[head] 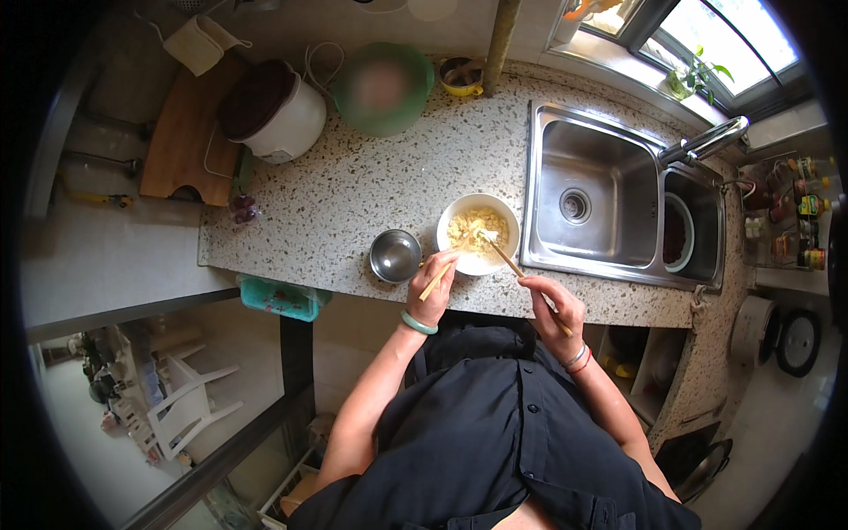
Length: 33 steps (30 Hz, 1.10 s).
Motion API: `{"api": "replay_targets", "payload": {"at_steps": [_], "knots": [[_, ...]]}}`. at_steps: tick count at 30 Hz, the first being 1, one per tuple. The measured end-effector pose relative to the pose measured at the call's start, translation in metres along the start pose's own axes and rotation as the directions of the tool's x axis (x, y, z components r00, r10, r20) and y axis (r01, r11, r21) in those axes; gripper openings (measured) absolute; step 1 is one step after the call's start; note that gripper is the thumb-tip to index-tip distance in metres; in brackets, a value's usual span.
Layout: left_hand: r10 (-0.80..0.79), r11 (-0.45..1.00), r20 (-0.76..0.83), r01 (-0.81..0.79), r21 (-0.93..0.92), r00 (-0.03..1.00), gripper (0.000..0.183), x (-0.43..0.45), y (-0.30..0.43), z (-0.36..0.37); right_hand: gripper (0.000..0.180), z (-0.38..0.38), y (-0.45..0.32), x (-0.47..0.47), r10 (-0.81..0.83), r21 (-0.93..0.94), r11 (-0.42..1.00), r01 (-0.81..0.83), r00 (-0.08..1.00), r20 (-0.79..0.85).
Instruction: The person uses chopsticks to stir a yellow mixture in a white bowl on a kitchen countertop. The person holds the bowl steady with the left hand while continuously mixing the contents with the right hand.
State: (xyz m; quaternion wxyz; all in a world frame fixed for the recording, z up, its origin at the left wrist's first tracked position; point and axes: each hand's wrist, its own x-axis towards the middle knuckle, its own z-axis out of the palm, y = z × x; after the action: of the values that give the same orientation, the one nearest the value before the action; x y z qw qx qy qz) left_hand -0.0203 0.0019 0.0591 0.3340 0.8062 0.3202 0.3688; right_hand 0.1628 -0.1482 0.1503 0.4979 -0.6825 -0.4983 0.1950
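A white bowl [478, 267] holding yellow, crumbly food [487, 218] stands on the speckled countertop, just left of the sink. My left hand [432, 286] grips a light wooden chopstick [436, 281] at the bowl's lower left rim, its tip reaching into the food. From the lower right, my right hand [555, 306] holds another wooden chopstick [509, 261], whose tip meets a whitish lump [489, 235] in the food. Beside my left hand sits a small, shiny metal bowl [395, 255] with nothing visible in it.
Right of the bowl is a steel double sink [596, 165] with a faucet [709, 139]. Towards the back left stand a white electric cooker [291, 126] and a green basin [358, 112]. A yellow cup [462, 86] is near a pipe. A teal bin [278, 298] hangs at the counter's front edge.
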Motion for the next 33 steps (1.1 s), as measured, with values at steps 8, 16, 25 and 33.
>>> {"api": "replay_targets", "payload": {"at_steps": [8, 16, 25, 33], "knots": [[0.084, 0.996, 0.095, -0.083, -0.016, 0.992, 0.029, 0.009, 0.016, -0.018, 0.018, 0.015, 0.025, -0.004, 0.221, 0.266, 0.946, -0.184, 0.968, -0.117], [0.067, 0.998, 0.235, -0.062, -0.029, 0.97, 0.03, 0.005, 0.029, -0.031, 0.018, 0.022, 0.046, -0.002, 0.306, 0.296, 0.914, -0.279, 0.951, -0.051], [0.142, 0.99, 0.265, -0.14, -0.026, 0.954, 0.025, 0.008, 0.04, -0.033, 0.018, 0.031, 0.047, 0.009, 0.37, 0.513, 0.806, -0.295, 0.928, -0.049], [0.133, 0.991, 0.247, -0.133, -0.016, 0.96, 0.019, 0.019, 0.022, -0.022, 0.017, 0.005, 0.019, 0.008, 0.21, 0.137, 0.966, -0.219, 0.975, 0.078]]}}
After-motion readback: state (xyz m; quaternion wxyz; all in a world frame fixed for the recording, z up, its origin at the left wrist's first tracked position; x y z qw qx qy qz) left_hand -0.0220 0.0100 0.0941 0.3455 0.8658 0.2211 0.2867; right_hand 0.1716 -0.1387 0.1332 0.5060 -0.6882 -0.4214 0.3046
